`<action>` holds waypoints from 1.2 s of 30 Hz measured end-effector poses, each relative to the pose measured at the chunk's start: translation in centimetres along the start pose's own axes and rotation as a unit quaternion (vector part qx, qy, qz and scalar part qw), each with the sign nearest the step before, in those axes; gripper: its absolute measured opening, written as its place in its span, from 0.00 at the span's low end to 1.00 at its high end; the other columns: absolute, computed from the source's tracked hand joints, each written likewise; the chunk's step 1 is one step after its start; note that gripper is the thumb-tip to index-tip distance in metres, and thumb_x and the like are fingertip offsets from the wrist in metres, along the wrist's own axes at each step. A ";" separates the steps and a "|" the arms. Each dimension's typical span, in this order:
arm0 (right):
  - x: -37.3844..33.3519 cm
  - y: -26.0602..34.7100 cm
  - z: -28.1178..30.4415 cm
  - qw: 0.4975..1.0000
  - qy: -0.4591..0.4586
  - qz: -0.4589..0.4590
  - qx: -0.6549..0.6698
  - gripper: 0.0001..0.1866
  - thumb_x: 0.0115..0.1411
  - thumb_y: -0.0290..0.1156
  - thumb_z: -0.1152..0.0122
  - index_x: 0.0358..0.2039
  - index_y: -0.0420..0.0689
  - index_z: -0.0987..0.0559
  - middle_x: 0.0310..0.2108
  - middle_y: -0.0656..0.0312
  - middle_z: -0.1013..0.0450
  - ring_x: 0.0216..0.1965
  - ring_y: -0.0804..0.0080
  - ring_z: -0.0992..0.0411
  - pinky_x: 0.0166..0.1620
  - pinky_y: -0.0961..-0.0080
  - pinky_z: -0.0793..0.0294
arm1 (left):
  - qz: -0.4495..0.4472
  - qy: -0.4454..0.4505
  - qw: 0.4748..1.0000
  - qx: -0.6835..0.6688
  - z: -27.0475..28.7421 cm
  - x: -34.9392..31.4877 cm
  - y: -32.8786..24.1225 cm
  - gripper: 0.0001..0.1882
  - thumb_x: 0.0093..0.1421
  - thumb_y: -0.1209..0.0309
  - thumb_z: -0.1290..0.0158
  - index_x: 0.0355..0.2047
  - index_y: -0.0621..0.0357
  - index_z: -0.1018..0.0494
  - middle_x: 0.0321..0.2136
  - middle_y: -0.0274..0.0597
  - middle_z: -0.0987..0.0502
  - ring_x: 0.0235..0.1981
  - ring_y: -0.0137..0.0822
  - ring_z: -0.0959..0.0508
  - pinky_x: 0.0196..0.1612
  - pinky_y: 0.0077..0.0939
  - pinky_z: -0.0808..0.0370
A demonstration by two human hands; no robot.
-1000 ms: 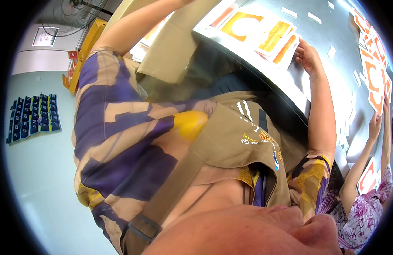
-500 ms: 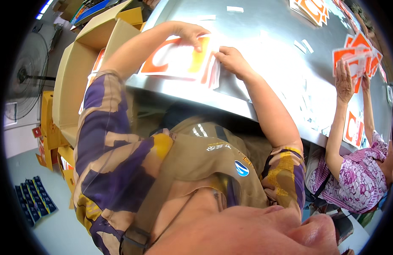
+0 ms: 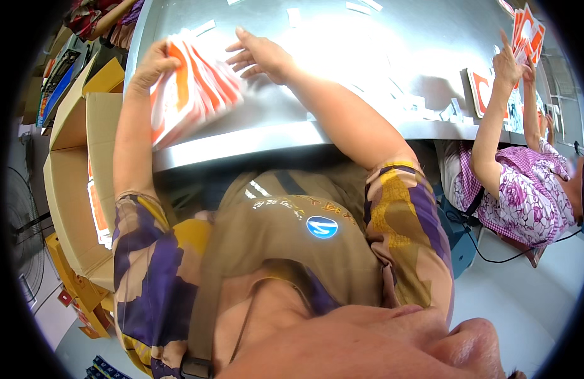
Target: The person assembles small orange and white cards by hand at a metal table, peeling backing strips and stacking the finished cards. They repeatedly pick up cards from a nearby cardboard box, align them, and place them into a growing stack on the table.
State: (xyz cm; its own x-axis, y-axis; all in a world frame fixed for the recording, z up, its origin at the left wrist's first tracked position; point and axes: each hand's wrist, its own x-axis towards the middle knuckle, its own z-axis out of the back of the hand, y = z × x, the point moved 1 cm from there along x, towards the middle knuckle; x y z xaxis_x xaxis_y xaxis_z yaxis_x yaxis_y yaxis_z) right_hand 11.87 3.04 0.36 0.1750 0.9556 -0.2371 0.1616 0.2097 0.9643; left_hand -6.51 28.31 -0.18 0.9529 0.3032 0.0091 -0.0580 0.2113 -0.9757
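My left hand [image 3: 154,66] is closed on the upper left edge of a thick stack of orange-and-white printed cards [image 3: 194,88]. The cards are fanned out toward the right and tilted up over the table's near edge; their far side is blurred by motion. Just right of the fan, my right hand [image 3: 260,55] hovers over the metal table [image 3: 342,76] with its fingers spread. It holds nothing and looks slightly apart from the cards.
An open cardboard box [image 3: 102,145] with similar cards [image 3: 97,208] inside stands at my left. White slips [image 3: 294,17] lie scattered on the table. A co-worker's hand [image 3: 506,68] holds fanned cards [image 3: 527,35] at the right, near another card pile [image 3: 478,91].
The stack has gone from lying near the table edge to being tilted and fanned in my left hand. My right hand has come off the cards and opened. The view has shifted.
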 end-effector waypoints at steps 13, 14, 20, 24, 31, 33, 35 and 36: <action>0.9 -1.1 5.9 0.927 -0.038 0.350 -0.127 0.59 0.47 0.62 0.35 0.66 0.36 0.53 0.61 0.44 0.41 0.64 0.51 0.45 0.65 0.66 0.47 | -0.161 -0.451 0.873 -0.091 -4.7 5.9 -1.4 0.16 0.50 0.68 0.33 0.38 0.59 0.23 0.31 0.34 0.20 0.28 0.25 0.23 0.31 0.17 0.26; 0.1 -0.9 6.0 0.932 -0.018 0.353 -0.084 0.57 0.52 0.59 0.37 0.67 0.37 0.56 0.64 0.47 0.44 0.67 0.54 0.49 0.67 0.72 0.53 | -0.164 -0.468 0.865 -0.073 -7.3 6.1 -1.9 0.17 0.50 0.67 0.32 0.37 0.61 0.23 0.30 0.34 0.21 0.25 0.25 0.24 0.28 0.17 0.27; 1.7 -2.8 8.3 0.922 -0.259 0.232 -0.173 0.60 0.29 0.54 0.19 0.52 0.27 0.42 0.45 0.36 0.30 0.50 0.50 0.28 0.50 0.63 0.26 | -0.174 -0.404 0.887 -0.139 -14.0 6.8 1.3 0.20 0.55 0.69 0.36 0.44 0.64 0.27 0.40 0.41 0.22 0.40 0.31 0.21 0.42 0.26 0.23; 2.4 -3.6 8.3 0.933 -0.203 0.292 -0.057 0.45 0.36 0.44 0.20 0.49 0.34 0.34 0.42 0.50 0.26 0.44 0.65 0.25 0.45 0.70 0.24 | -0.097 -0.247 0.942 -0.207 -12.3 5.7 3.5 0.21 0.57 0.66 0.38 0.47 0.62 0.29 0.41 0.40 0.22 0.41 0.30 0.22 0.44 0.27 0.24; 3.2 -5.1 8.3 0.986 -0.089 0.122 -0.078 0.30 0.46 0.41 0.28 0.47 0.40 0.24 0.40 0.57 0.23 0.40 0.68 0.24 0.43 0.73 0.24 | 0.014 -0.144 0.970 -0.197 -12.0 5.7 4.1 0.26 0.53 0.63 0.36 0.49 0.64 0.28 0.42 0.42 0.23 0.41 0.31 0.22 0.45 0.26 0.23; 3.8 -5.1 6.0 0.991 -0.086 0.105 -0.019 0.28 0.47 0.36 0.28 0.48 0.39 0.25 0.41 0.57 0.23 0.41 0.68 0.24 0.44 0.72 0.24 | -0.031 -0.160 0.966 -0.199 -10.9 4.6 4.8 0.27 0.52 0.65 0.35 0.49 0.65 0.29 0.43 0.43 0.23 0.41 0.31 0.22 0.46 0.26 0.23; 3.6 -3.8 5.1 0.978 -0.104 0.180 0.011 0.28 0.47 0.28 0.28 0.49 0.38 0.28 0.41 0.55 0.24 0.41 0.68 0.25 0.44 0.71 0.24 | -0.053 -0.224 0.952 -0.201 -10.9 4.2 3.2 0.25 0.51 0.69 0.34 0.49 0.62 0.27 0.42 0.40 0.22 0.43 0.30 0.23 0.47 0.27 0.24; 3.4 -2.2 4.5 0.968 -0.101 0.229 -0.008 0.27 0.47 0.25 0.29 0.49 0.38 0.28 0.41 0.55 0.24 0.41 0.68 0.25 0.44 0.70 0.24 | -0.102 -0.225 0.952 -0.182 -10.4 4.0 1.3 0.24 0.51 0.69 0.35 0.48 0.61 0.27 0.42 0.39 0.22 0.43 0.31 0.23 0.47 0.28 0.25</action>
State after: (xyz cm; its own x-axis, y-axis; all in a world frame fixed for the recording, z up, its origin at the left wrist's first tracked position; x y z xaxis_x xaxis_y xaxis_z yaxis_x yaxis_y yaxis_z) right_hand 16.50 4.83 -3.11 0.4108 0.8896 0.1998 0.0079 -0.2226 0.9749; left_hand 0.30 20.16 -3.64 0.7041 0.6753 0.2196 0.2998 -0.0024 -0.9540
